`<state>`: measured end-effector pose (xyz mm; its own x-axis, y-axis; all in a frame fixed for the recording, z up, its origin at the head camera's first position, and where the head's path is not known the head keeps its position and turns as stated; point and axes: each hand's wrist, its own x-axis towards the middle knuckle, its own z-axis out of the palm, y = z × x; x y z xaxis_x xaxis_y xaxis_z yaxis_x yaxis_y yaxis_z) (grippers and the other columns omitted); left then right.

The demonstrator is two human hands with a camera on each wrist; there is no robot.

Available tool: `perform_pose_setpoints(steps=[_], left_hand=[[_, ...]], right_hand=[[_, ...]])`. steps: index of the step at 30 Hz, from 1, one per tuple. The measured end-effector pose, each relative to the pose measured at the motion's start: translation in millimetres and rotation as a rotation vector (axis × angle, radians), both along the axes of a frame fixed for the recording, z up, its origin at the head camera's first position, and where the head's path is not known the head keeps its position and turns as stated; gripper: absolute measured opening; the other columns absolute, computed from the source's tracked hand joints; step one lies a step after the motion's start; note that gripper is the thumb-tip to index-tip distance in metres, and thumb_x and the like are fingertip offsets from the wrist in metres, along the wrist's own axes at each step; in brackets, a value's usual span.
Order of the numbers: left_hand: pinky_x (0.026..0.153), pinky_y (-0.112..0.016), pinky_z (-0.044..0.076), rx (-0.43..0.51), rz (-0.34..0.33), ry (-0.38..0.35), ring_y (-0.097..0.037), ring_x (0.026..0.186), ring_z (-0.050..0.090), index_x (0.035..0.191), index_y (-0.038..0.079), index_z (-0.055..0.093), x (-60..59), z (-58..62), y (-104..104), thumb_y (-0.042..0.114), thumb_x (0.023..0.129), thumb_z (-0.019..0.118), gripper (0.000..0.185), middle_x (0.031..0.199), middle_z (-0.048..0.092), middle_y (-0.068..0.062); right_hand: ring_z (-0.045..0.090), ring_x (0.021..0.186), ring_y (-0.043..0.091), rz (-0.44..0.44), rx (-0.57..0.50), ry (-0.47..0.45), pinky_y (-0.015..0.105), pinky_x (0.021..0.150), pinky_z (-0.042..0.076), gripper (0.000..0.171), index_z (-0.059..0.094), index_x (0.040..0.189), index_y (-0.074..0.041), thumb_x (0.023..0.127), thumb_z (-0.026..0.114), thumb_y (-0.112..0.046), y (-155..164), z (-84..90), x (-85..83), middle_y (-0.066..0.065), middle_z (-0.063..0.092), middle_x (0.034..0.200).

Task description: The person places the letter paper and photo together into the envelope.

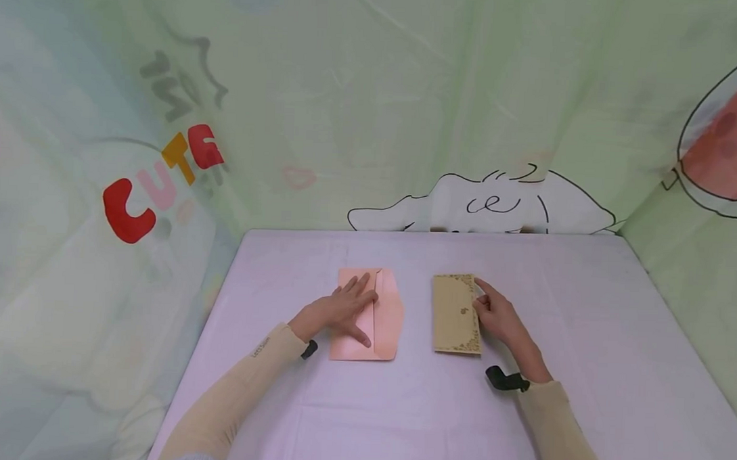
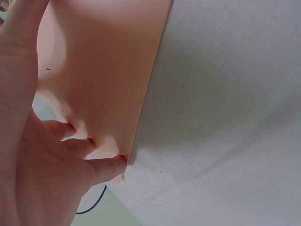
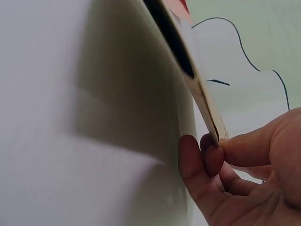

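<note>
A pink envelope (image 1: 388,319) lies on the table with its flap unfolded toward the right. My left hand (image 1: 345,308) rests on it with fingers spread; in the left wrist view the fingertips touch the envelope (image 2: 103,70) close to its edge. To the right is a tan folded card (image 1: 453,314) with dark ornate corners and a small motif near its right edge. My right hand (image 1: 501,318) pinches that right edge between thumb and fingers. The right wrist view shows the card (image 3: 203,101) edge-on, tilted up off the cloth, above its shadow.
A pale lilac cloth covers the table (image 1: 398,420). Printed curtains stand behind and at both sides, with a cartoon drawing (image 1: 485,203) along the back edge and colourful letters (image 1: 129,211) at the left. Dark camera mounts (image 1: 505,379) sit at the wrists.
</note>
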<state>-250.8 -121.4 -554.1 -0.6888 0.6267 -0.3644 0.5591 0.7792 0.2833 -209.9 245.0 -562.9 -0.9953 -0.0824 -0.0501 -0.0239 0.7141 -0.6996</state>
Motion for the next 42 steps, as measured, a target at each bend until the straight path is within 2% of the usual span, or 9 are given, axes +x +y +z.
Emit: perform_pose_setpoints(steps=[7, 13, 23, 31, 42], left_hand=[[0.121, -0.063, 0.018, 0.007, 0.002, -0.006, -0.037, 0.157, -0.003, 0.143, 0.028, 0.033, 1.6, 3.9, -1, 0.072, 0.072, 0.076, 0.094, 0.170, -0.009, -0.014], [0.121, -0.064, 0.018, 0.010, -0.004, -0.003, -0.038, 0.157, -0.003, 0.144, 0.028, 0.032, 1.6, 3.0, 0, 0.073, 0.072, 0.075, 0.095, 0.170, -0.008, -0.015], [0.121, -0.065, 0.018, 0.015, -0.004, 0.000, -0.038, 0.157, -0.002, 0.143, 0.027, 0.032, 2.5, 3.3, 1, 0.071, 0.072, 0.076, 0.094, 0.170, -0.008, -0.015], [0.121, -0.064, 0.016, 0.014, 0.006, -0.018, -0.037, 0.157, -0.004, 0.143, 0.028, 0.032, 1.7, 4.1, 0, 0.071, 0.072, 0.077, 0.094, 0.170, -0.009, -0.015], [0.121, -0.065, 0.018, 0.029, 0.003, -0.005, -0.038, 0.157, -0.002, 0.142, 0.027, 0.033, 3.2, 5.0, -1, 0.071, 0.072, 0.077, 0.094, 0.170, -0.007, -0.016]], right_hand=[[0.054, 0.081, 0.022, -0.001, -0.003, 0.015, 0.033, 0.071, 0.045, 0.055, 0.031, 0.152, 0.007, 0.101, 0.047, -0.005, -8, 3.4, -2.7, 0.022, 0.062, 0.103], [0.054, 0.079, 0.021, 0.007, -0.015, 0.014, 0.030, 0.067, 0.044, 0.055, 0.031, 0.152, 0.007, 0.101, 0.047, -0.005, -13, 2.6, -3.2, 0.022, 0.062, 0.103], [0.055, 0.081, 0.020, 0.019, -0.037, 0.017, 0.031, 0.071, 0.045, 0.054, 0.033, 0.152, 0.006, 0.101, 0.049, -0.006, -23, 1.7, -5.4, 0.021, 0.064, 0.103], [0.055, 0.080, 0.020, 0.025, -0.048, 0.010, 0.031, 0.070, 0.045, 0.054, 0.034, 0.152, 0.005, 0.101, 0.049, -0.005, -33, 5.9, -7.6, 0.021, 0.064, 0.104], [0.055, 0.082, 0.022, 0.019, -0.069, -0.002, 0.031, 0.070, 0.045, 0.054, 0.033, 0.152, 0.005, 0.102, 0.049, -0.005, -44, 10.3, -8.6, 0.023, 0.063, 0.106]])
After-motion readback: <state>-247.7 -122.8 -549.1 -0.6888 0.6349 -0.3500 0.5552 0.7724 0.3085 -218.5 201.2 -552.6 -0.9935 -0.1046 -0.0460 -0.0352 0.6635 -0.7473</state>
